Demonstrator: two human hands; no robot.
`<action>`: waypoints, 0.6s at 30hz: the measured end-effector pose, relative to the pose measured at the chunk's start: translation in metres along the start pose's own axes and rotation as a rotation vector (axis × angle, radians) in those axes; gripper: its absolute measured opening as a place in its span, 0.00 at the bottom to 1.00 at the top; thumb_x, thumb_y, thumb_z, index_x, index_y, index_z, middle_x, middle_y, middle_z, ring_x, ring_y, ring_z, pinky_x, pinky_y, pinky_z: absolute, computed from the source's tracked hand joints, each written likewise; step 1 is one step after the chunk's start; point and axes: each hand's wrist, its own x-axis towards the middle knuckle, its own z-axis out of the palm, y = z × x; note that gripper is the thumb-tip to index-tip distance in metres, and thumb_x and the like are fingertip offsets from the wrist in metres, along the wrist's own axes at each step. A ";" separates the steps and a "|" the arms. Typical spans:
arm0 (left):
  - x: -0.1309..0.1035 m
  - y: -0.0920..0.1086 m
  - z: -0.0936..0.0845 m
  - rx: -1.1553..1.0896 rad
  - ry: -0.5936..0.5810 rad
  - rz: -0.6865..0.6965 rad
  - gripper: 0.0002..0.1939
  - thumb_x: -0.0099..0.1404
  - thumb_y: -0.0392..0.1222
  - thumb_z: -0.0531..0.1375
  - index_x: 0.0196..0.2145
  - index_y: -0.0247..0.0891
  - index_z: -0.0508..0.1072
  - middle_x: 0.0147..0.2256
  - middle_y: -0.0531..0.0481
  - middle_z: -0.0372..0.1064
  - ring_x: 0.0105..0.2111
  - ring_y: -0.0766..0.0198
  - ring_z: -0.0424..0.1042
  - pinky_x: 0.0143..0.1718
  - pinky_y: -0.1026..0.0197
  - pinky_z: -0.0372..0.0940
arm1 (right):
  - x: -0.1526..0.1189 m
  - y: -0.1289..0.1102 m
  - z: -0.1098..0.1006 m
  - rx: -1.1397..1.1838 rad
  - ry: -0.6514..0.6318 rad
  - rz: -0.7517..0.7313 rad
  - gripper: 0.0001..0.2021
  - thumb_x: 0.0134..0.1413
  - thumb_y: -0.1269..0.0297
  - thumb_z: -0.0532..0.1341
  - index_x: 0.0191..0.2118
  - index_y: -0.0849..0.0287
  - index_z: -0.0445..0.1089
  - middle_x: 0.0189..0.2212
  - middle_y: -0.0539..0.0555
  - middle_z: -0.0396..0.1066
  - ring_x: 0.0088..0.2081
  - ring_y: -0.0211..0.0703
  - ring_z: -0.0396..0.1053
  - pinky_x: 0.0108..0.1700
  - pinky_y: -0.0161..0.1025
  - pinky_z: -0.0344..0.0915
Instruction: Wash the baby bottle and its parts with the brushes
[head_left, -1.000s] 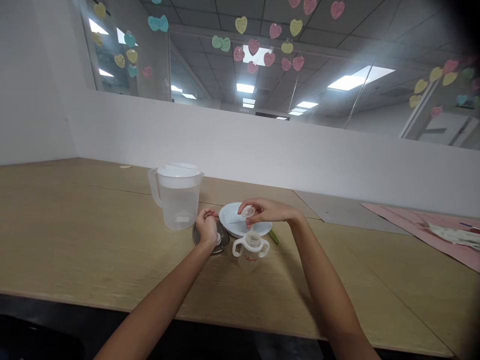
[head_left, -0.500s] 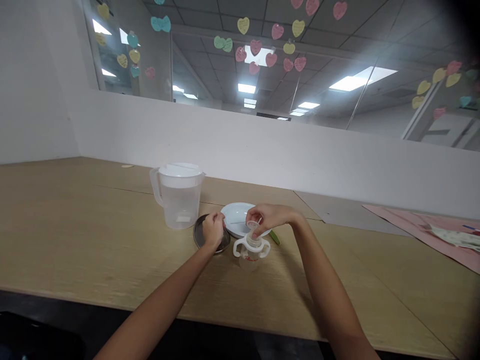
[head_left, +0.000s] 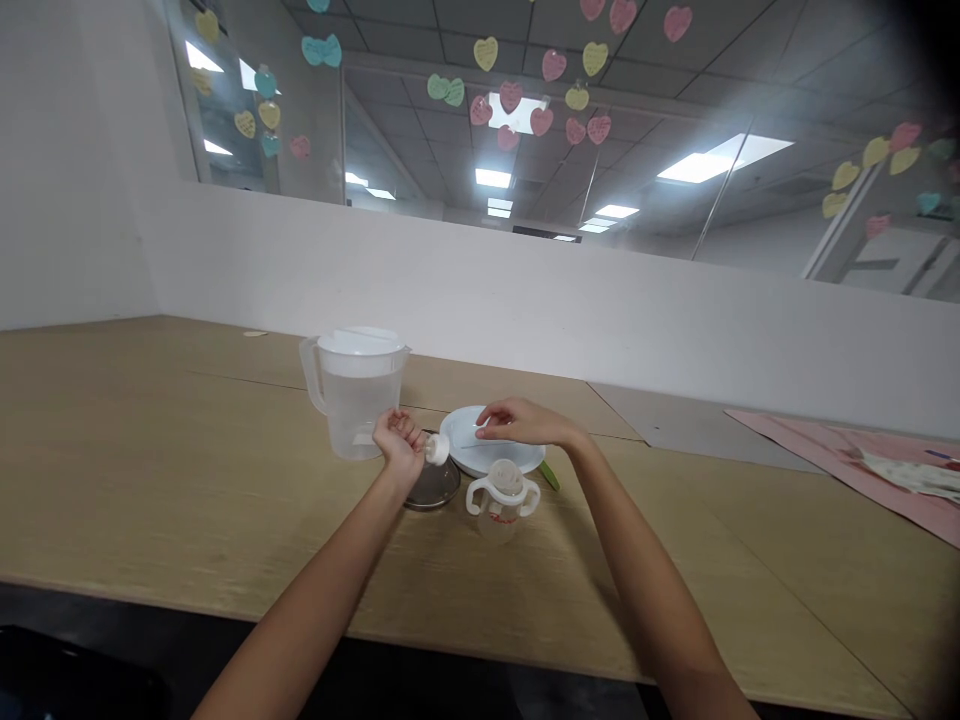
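My left hand is closed, palm turned up, around a baby bottle's white teat cap. The cap pokes out on the right of the fingers, above a round dark metal tray. A clear baby bottle with two white side handles and red print stands upright on the table. In its mouth sits a small translucent piece; its kind is unclear. Over a white bowl hovers my right hand, fingers curved and slightly apart, with nothing visible in them.
A lidded translucent pitcher stands at the back left. Something green lies partly under the bowl's right side. A pink mat and a grey sheet cover part of the table's right. Behind rises a white wall.
My right hand has let go of the small translucent piece at the bottle's mouth and moved up over the bowl. My left hand has shifted left and turned, showing the cap.
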 end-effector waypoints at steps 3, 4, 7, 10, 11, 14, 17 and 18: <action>0.006 0.010 -0.005 -0.146 -0.064 -0.091 0.11 0.55 0.45 0.47 0.19 0.37 0.58 0.11 0.61 0.36 0.10 0.74 0.38 0.11 0.68 0.37 | 0.010 0.002 0.012 0.018 0.012 -0.035 0.20 0.46 0.51 0.58 0.41 0.61 0.68 0.33 0.54 0.70 0.33 0.38 0.66 0.33 0.33 0.60; 0.007 0.011 -0.007 -0.184 -0.085 -0.114 0.12 0.56 0.45 0.46 0.19 0.37 0.58 0.11 0.61 0.37 0.10 0.74 0.38 0.11 0.68 0.38 | 0.014 0.002 0.017 0.028 0.008 -0.048 0.19 0.46 0.53 0.59 0.42 0.60 0.67 0.33 0.53 0.70 0.33 0.37 0.66 0.34 0.33 0.60; 0.008 0.008 -0.011 -0.241 -0.139 -0.152 0.14 0.58 0.44 0.44 0.20 0.35 0.60 0.11 0.60 0.39 0.11 0.75 0.39 0.11 0.69 0.41 | 0.022 0.003 0.029 0.082 -0.015 -0.116 0.20 0.45 0.59 0.61 0.46 0.57 0.65 0.35 0.52 0.70 0.35 0.37 0.67 0.37 0.33 0.61; 0.005 0.000 -0.012 -0.193 -0.148 -0.177 0.16 0.60 0.45 0.44 0.22 0.35 0.62 0.12 0.60 0.40 0.11 0.74 0.40 0.12 0.69 0.42 | 0.029 0.004 0.041 0.151 -0.016 -0.172 0.21 0.44 0.61 0.61 0.48 0.56 0.63 0.37 0.51 0.70 0.37 0.36 0.67 0.39 0.33 0.61; 0.003 -0.003 -0.011 -0.167 -0.146 -0.186 0.16 0.59 0.46 0.45 0.22 0.35 0.63 0.12 0.60 0.40 0.11 0.74 0.40 0.12 0.69 0.42 | 0.031 0.004 0.045 0.170 -0.001 -0.175 0.20 0.44 0.61 0.61 0.46 0.57 0.65 0.37 0.51 0.70 0.37 0.37 0.67 0.39 0.32 0.61; -0.003 -0.011 -0.007 -0.115 -0.164 -0.203 0.16 0.58 0.47 0.47 0.21 0.35 0.63 0.12 0.59 0.43 0.12 0.73 0.44 0.14 0.68 0.47 | 0.036 0.007 0.052 0.224 0.038 -0.152 0.14 0.43 0.60 0.62 0.37 0.61 0.68 0.33 0.51 0.70 0.35 0.37 0.67 0.37 0.32 0.62; -0.005 -0.015 -0.002 -0.062 -0.161 -0.092 0.14 0.55 0.48 0.50 0.20 0.35 0.63 0.16 0.54 0.55 0.16 0.71 0.57 0.20 0.66 0.56 | 0.039 0.011 0.052 0.304 0.055 -0.108 0.15 0.39 0.57 0.64 0.32 0.62 0.67 0.28 0.51 0.70 0.30 0.36 0.68 0.33 0.31 0.64; -0.006 -0.016 0.000 -0.001 -0.158 -0.007 0.13 0.54 0.47 0.51 0.20 0.35 0.64 0.17 0.53 0.59 0.19 0.70 0.60 0.23 0.66 0.58 | 0.039 0.013 0.051 0.336 0.080 -0.086 0.16 0.39 0.56 0.64 0.32 0.63 0.66 0.27 0.51 0.70 0.29 0.35 0.68 0.31 0.31 0.64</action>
